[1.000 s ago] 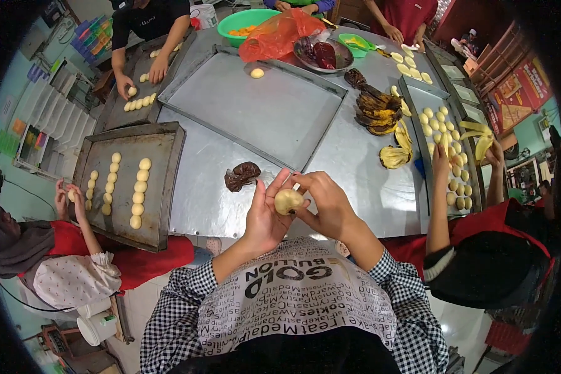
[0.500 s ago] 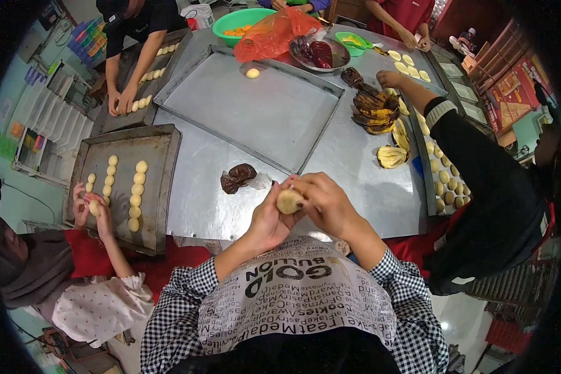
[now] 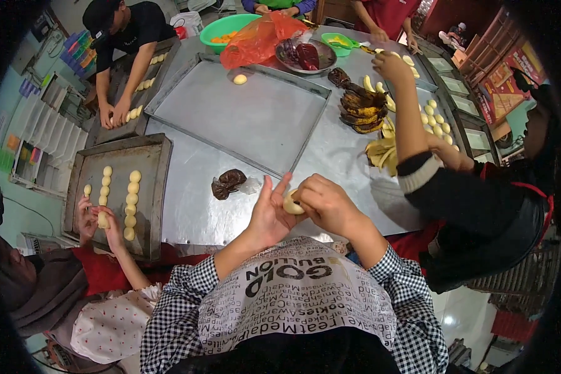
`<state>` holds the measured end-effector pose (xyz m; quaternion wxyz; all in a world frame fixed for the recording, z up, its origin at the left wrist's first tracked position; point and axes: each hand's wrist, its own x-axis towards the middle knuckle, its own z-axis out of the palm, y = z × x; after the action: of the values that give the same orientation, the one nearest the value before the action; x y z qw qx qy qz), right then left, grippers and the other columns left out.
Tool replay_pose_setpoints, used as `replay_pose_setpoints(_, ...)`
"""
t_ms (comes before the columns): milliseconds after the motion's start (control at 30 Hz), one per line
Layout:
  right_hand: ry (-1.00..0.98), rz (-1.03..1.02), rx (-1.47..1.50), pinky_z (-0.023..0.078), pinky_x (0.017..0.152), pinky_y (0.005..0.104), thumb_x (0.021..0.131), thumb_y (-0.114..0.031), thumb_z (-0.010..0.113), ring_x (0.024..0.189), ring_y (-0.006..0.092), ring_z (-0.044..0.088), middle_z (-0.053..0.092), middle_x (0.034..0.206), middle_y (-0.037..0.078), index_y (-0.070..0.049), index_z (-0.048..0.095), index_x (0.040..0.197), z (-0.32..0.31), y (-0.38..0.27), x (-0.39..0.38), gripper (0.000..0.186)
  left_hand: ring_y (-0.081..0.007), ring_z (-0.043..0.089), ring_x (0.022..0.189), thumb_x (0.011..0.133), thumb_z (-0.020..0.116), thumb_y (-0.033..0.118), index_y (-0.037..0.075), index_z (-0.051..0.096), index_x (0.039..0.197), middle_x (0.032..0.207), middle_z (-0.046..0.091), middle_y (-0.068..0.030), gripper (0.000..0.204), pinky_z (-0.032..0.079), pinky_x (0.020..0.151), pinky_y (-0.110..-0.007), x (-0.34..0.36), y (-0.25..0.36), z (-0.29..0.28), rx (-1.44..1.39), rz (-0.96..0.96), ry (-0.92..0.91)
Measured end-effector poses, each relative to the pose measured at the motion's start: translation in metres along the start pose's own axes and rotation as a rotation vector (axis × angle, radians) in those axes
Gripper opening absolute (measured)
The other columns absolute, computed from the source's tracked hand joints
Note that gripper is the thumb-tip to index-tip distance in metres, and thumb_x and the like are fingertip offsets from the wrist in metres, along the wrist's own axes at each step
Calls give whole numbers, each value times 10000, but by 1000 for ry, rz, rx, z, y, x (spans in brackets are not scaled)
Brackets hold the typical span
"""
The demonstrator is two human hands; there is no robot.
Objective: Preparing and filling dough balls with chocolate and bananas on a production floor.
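A small pale-yellow ball of dough [image 3: 292, 202] is between my hands, just above the table's near edge. My left hand [image 3: 269, 215] is turned palm up and cradles it against the fingers, thumb and forefinger pointing upward. Closed over its right side, my right hand [image 3: 330, 206] pinches it with bent fingertips, which hide part of the dough. Beyond my left hand lies a knotted clear plastic bag of dark brown filling [image 3: 228, 184]. A large metal tray [image 3: 237, 115] lies farther off, with one dough ball [image 3: 240, 79] near its far side.
At left, a co-worker's hands [image 3: 103, 218] hold dough over a deep tray [image 3: 151, 187] with rows of balls. Bananas [image 3: 363, 111] lie right of the big tray, where another co-worker's arm [image 3: 411, 118] reaches across. A green basin [image 3: 215, 31] and a red plastic bag [image 3: 262, 40] are at the back.
The dough has turned in my hands, my left fingers have straightened more, and my right fingertips now press over it. The co-worker at right has raised an arm farther over the table.
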<state>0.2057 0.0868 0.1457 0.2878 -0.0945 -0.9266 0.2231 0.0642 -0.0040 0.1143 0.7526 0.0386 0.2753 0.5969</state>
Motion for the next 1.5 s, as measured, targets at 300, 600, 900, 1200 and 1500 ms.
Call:
replay_pose_setpoints(300, 249, 249, 271, 465, 671, 359, 788, 28, 594, 774, 295, 561, 576, 870, 140, -3, 605, 1007, -7, -1, -20, 222, -194, 456, 1224, 997, 300, 434, 62, 305, 1397, 1367, 432, -76, 546, 408, 1008, -358, 10, -20, 18, 75, 283, 10)
replay_pose_setpoints(600, 185, 136, 29, 461, 664, 359, 766, 18, 628, 765, 302, 555, 564, 828, 138, 9, 568, 924, -6, 1, -35, 169, -180, 416, 1263, 1001, 288, 426, 95, 320, 1409, 1430, 388, -47, 526, 359, 1035, -340, 15, -46, 15, 134, 317, -29)
replay_pose_setpoints(900, -25, 120, -108, 468, 690, 363, 728, -6, 624, 776, 294, 553, 578, 845, 120, -18, 588, 978, 0, -8, -43, 253, -179, 436, 1237, 1004, 280, 422, 89, 313, 1409, 1429, 384, -57, 526, 363, 1030, -321, 7, -59, 9, 96, 344, 9)
replay_pose_setpoints(1200, 198, 48, 85, 461, 729, 383, 722, -5, 616, 817, 296, 558, 584, 880, 116, -12, 610, 1011, 9, -19, -36, 289, -206, 440, 1247, 998, 284, 431, 110, 299, 1411, 1416, 392, -72, 523, 389, 1025, -365, -17, -49, 2, -87, 396, 18)
replay_pose_setpoints(1500, 107, -57, 35, 457, 692, 371, 719, -26, 628, 781, 297, 542, 568, 841, 103, -25, 581, 850, 22, -25, -27, 139, -167, 446, 1239, 1005, 244, 431, 160, 301, 1420, 1439, 379, -50, 499, 398, 991, -323, -32, -51, -12, 15, 425, 13)
